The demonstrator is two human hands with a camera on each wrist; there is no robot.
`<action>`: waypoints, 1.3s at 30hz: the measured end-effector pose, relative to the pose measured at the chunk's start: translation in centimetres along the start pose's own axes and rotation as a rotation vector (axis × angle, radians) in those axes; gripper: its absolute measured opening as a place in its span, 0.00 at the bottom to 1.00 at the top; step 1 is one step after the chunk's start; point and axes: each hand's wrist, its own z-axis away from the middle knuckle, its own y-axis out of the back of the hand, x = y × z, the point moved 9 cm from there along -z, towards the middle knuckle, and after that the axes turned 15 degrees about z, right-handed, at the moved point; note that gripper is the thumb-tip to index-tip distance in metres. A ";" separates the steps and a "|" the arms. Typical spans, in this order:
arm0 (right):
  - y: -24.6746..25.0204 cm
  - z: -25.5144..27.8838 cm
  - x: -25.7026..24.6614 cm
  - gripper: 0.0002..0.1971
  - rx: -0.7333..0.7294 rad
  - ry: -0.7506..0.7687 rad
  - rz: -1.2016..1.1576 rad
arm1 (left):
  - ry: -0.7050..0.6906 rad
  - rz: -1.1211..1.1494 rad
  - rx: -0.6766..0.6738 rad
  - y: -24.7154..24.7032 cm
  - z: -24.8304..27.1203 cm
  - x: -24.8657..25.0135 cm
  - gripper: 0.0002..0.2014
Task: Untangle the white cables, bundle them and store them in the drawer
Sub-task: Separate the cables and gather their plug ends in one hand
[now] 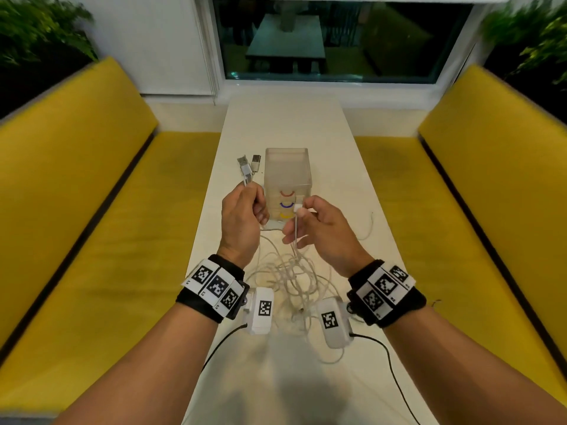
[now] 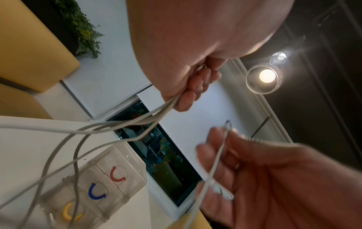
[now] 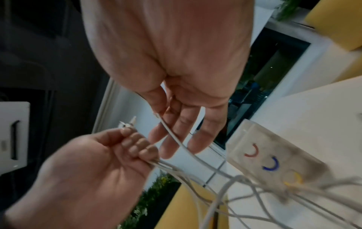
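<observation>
Your left hand (image 1: 242,219) is raised above the table (image 1: 352,185), fist curled round two USB plug ends (image 1: 249,167). Your right hand (image 1: 322,231) pinches a third plug btwn thumb & forefinger, other fingers loose. White cables (image 1: 291,277) hang tangled below, w/ a clear drawer unit (image 1: 287,176) just behind.

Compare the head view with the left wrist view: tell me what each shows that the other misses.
Only the head view shows the tangled cable pile on the table, the plug ends above the left hand, and both wristbands. Only the left wrist view shows a lit ceiling lamp. Both show the clear drawer unit with red, blue and yellow handles, and the right hand pinching one cable.
</observation>
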 end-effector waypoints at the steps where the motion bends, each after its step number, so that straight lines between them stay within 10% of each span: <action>1: 0.3 0.0 -1.2 0.11 0.011 0.026 -0.021 | 0.006 -0.016 -0.006 -0.3 0.1 -0.1 0.15; 26: 1.3 -0.8 -1.5 0.08 0.217 0.124 -0.144 | -0.068 -0.276 -0.022 -2.8 1.3 -0.2 0.15; 39: -4.1 1.9 16.5 0.27 -0.130 -0.233 0.192 | -0.155 0.123 0.068 -3.0 -0.6 5.5 0.19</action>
